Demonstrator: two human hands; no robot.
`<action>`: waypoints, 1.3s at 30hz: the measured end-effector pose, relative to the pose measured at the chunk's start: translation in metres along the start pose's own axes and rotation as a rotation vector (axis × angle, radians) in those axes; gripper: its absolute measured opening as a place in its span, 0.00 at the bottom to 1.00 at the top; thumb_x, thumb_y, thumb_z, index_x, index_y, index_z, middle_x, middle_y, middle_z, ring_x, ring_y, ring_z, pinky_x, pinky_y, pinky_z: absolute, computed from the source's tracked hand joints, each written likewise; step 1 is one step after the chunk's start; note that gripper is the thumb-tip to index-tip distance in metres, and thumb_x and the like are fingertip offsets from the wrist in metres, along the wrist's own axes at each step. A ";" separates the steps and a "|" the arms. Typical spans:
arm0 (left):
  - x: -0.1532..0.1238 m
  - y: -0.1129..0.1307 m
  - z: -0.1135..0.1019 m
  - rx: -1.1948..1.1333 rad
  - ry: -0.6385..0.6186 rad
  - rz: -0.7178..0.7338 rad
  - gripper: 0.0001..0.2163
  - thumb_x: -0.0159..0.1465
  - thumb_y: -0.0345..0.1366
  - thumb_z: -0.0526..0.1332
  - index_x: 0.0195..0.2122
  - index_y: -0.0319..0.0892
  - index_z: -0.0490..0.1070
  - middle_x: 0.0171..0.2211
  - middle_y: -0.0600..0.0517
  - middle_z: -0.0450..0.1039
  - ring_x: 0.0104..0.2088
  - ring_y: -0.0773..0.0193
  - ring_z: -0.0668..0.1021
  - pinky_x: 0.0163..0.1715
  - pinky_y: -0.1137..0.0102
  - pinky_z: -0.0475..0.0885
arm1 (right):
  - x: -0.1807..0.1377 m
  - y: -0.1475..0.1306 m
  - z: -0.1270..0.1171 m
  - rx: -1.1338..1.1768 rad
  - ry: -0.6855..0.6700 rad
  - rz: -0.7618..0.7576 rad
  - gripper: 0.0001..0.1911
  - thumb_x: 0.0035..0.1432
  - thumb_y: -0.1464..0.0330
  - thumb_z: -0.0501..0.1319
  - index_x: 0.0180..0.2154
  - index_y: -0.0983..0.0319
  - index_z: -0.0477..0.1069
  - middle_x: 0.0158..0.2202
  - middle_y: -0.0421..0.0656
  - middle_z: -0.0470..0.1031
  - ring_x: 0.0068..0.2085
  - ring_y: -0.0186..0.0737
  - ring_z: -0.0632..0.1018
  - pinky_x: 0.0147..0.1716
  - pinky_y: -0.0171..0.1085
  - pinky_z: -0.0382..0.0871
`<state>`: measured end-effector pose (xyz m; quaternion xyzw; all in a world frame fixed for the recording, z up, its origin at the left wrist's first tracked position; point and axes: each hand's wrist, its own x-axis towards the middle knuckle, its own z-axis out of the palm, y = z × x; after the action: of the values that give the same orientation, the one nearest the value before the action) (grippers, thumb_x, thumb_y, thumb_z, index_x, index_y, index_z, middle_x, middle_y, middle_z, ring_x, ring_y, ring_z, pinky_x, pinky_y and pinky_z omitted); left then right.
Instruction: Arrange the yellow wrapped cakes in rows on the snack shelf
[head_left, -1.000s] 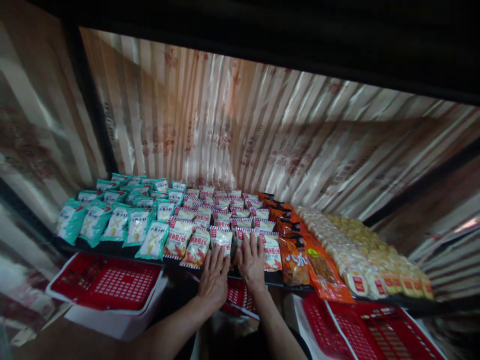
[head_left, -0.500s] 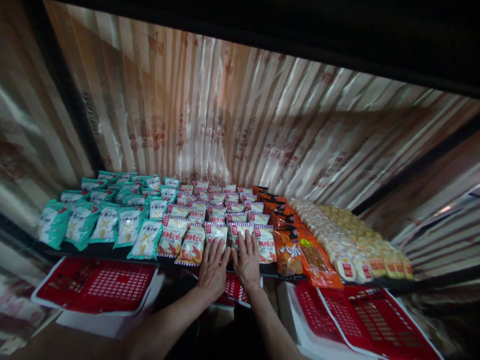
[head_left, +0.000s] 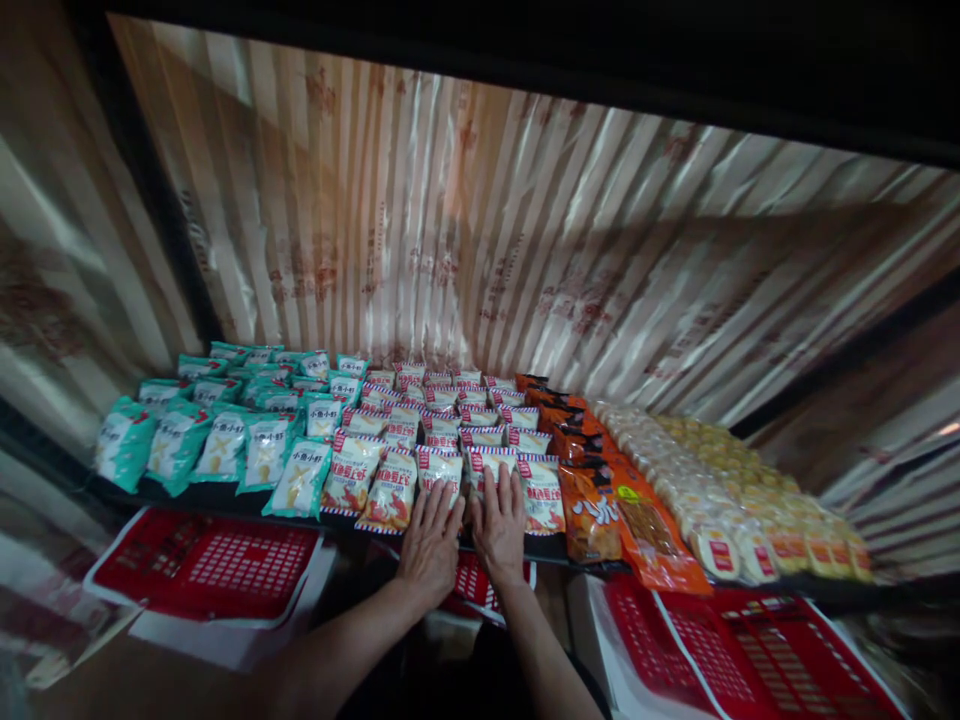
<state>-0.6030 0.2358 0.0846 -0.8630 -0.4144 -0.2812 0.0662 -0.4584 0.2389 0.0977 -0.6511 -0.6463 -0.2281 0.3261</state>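
Rows of white snack bags with red lettering and striped edges stand on the dark shelf (head_left: 551,547). My left hand (head_left: 430,545) lies with its fingers stretched out against the lower front of one snack bag (head_left: 437,468) in the front row. Beside it, my right hand (head_left: 499,525) rests its spread fingers on the neighbouring snack bag (head_left: 486,462). Neither hand is wrapped around a bag. Another white bag (head_left: 543,494) stands just right of my right hand, and one more (head_left: 388,490) is left of my left hand.
Teal snack bags (head_left: 268,448) fill the left of the shelf. To the right are orange packets (head_left: 592,515) and rows of small wrapped items (head_left: 716,553). Below stand red baskets (head_left: 247,565) on the left and right (head_left: 694,650). A striped sheet (head_left: 420,220) hangs behind.
The view has shifted slightly, so the shelf appears a little further right. Both hands keep their flat pose on the same two front bags.
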 end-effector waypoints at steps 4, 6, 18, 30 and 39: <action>0.001 0.002 -0.001 0.008 0.003 -0.027 0.28 0.61 0.33 0.53 0.63 0.41 0.51 0.64 0.45 0.50 0.65 0.53 0.51 0.61 0.54 0.52 | -0.002 0.004 -0.002 0.021 -0.005 -0.031 0.32 0.62 0.66 0.51 0.64 0.56 0.42 0.67 0.48 0.40 0.65 0.55 0.46 0.55 0.58 0.57; 0.002 0.002 -0.001 0.017 0.002 -0.031 0.28 0.61 0.34 0.53 0.63 0.42 0.50 0.64 0.45 0.50 0.65 0.53 0.50 0.61 0.54 0.52 | -0.002 0.004 -0.001 0.018 -0.009 -0.040 0.32 0.62 0.66 0.51 0.65 0.55 0.41 0.67 0.48 0.42 0.65 0.55 0.47 0.55 0.59 0.57; -0.021 0.008 -0.017 -0.010 -0.084 -0.042 0.28 0.63 0.33 0.53 0.64 0.43 0.47 0.66 0.44 0.43 0.65 0.52 0.46 0.61 0.52 0.48 | -0.008 -0.009 -0.010 0.014 0.026 -0.035 0.34 0.62 0.67 0.51 0.65 0.53 0.37 0.68 0.47 0.37 0.66 0.59 0.44 0.55 0.62 0.54; -0.029 0.009 -0.015 -0.109 -0.113 -0.044 0.26 0.64 0.37 0.52 0.63 0.39 0.50 0.65 0.42 0.44 0.66 0.54 0.46 0.62 0.55 0.49 | -0.017 -0.013 -0.012 0.009 -0.003 -0.093 0.32 0.63 0.67 0.50 0.65 0.52 0.39 0.68 0.45 0.38 0.66 0.58 0.45 0.56 0.62 0.53; -0.048 -0.017 -0.048 -0.141 -0.084 -0.441 0.27 0.61 0.27 0.51 0.62 0.41 0.52 0.66 0.44 0.42 0.65 0.52 0.49 0.59 0.53 0.58 | -0.032 -0.074 -0.018 0.245 -0.091 -0.241 0.30 0.63 0.69 0.47 0.65 0.56 0.41 0.66 0.48 0.48 0.64 0.52 0.54 0.55 0.55 0.61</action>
<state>-0.6605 0.1969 0.0969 -0.7651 -0.5745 -0.2810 -0.0745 -0.5309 0.2008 0.0966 -0.5340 -0.7566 -0.1557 0.3437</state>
